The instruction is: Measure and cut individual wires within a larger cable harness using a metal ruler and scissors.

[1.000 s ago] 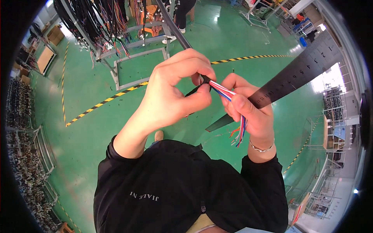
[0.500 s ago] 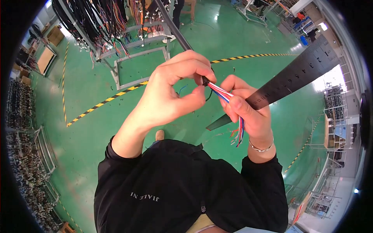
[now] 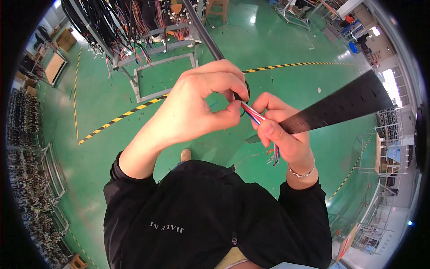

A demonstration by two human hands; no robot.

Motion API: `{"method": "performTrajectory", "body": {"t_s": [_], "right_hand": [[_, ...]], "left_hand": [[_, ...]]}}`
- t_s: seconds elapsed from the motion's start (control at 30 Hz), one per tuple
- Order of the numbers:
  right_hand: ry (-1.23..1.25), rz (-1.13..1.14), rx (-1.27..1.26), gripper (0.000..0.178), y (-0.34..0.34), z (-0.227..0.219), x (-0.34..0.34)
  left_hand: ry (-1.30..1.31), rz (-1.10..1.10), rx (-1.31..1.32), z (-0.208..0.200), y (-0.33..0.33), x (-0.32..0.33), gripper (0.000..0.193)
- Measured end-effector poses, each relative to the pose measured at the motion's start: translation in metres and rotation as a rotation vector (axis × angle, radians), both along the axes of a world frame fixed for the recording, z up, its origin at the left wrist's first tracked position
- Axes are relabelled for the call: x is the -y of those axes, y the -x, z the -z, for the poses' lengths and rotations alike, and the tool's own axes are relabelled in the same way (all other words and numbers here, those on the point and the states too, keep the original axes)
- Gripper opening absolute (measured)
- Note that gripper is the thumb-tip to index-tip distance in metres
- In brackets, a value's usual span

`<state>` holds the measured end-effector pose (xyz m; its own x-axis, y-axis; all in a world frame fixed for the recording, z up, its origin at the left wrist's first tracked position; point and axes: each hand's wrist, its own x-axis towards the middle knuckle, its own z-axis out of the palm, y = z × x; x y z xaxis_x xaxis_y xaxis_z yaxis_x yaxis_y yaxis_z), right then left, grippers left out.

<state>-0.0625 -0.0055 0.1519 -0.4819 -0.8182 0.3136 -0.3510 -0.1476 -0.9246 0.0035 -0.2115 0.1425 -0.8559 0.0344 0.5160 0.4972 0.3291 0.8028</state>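
My left hand (image 3: 190, 98) is closed, thumb and fingers pinching the dark end of a black cable sleeve (image 3: 204, 31) that runs up and away from me. Out of that end come several thin wires (image 3: 254, 114), red, white and blue, leading into my right hand (image 3: 284, 134). The right fingers are closed round the wires, and their loose tips dangle below the palm. A dark ruler (image 3: 347, 101) is also held in my right hand, its broad near end pointing up and right. The exact pinch point is partly hidden by my left fingers.
At upper left a metal rack (image 3: 154, 62) is hung with black and coloured cables. Black-and-yellow tape (image 3: 121, 117) marks the green floor. More hanging cables (image 3: 31, 188) line the left side. A wooden stool (image 3: 218, 8) stands beyond the rack; workbenches (image 3: 387, 157) are at right.
The ruler has turned and dipped in my right hand, so its markings show less. My left hand has shifted slightly right. A dark trouser leg beside the rack has gone from view.
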Motion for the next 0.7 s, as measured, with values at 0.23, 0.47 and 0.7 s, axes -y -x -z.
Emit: {"method": "performTrajectory", "body": {"t_s": [0.23, 0.47, 0.7], "right_hand": [[0.011, 0.001, 0.030, 0.047, -0.001, 0.002, -0.001], [0.025, 0.027, -0.038, 0.044, 0.010, 0.019, 0.002], [0.075, 0.008, 0.353, 0.046, 0.017, 0.006, 0.000]], "left_hand": [[-0.057, 0.045, 0.042, 0.008, 0.008, 0.001, 0.023], [-0.004, -0.034, -0.013, 0.022, 0.017, 0.001, 0.023], [-0.116, -0.069, -0.105, 0.025, 0.006, -0.011, 0.043]]}}
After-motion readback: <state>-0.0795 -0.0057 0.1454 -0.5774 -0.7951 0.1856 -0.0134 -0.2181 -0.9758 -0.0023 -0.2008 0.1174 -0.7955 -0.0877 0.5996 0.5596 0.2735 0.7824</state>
